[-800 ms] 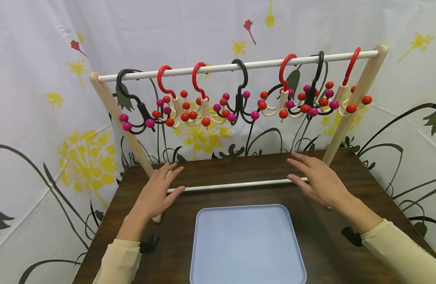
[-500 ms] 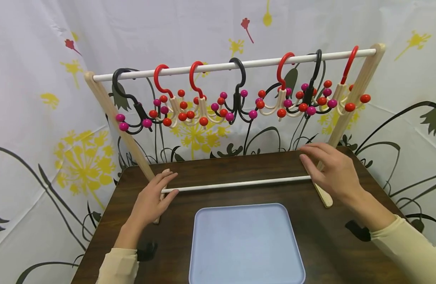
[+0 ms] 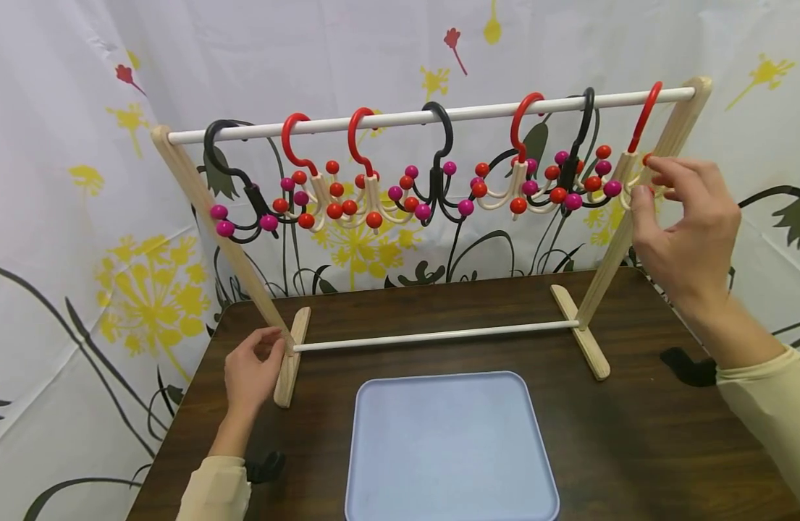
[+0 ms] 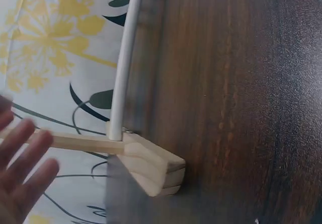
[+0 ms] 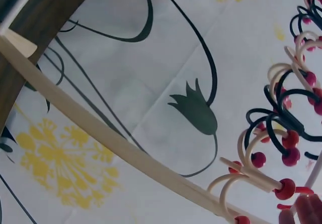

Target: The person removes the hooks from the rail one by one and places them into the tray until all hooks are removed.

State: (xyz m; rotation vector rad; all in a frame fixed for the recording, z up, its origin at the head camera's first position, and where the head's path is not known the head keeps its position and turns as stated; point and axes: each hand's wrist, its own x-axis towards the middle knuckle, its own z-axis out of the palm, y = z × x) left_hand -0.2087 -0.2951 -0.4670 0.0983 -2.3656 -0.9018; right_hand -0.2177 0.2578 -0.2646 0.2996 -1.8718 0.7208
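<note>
My right hand [image 3: 689, 228] is raised at the right end of the rack, its thumb and bent fingers apart and right at the red balls of the last hanger, which has a red hook [image 3: 646, 119] and cream prongs. In the right wrist view, fingertips [image 5: 309, 211] show at the lower corner, close to that hanger's red ball [image 5: 285, 189]. Low beside the rack's left post is my left hand [image 3: 253, 369], loosely bent and holding nothing. Its blurred fingers [image 4: 30, 158] overlap the wooden post [image 4: 85, 142] in the left wrist view.
Several black-hooked and red-hooked hangers with ball-tipped prongs hang from the white top rod [image 3: 478, 113]. A lower white rod [image 3: 432, 338] joins the wooden feet [image 3: 588, 347]. A pale blue tray [image 3: 448, 449] lies on the dark wood table [image 3: 321, 449], before a flowered curtain [image 3: 386, 43].
My right hand has risen from near the lower rod to the rightmost hanger. The left hand has moved slightly left and down, its fingers bending more.
</note>
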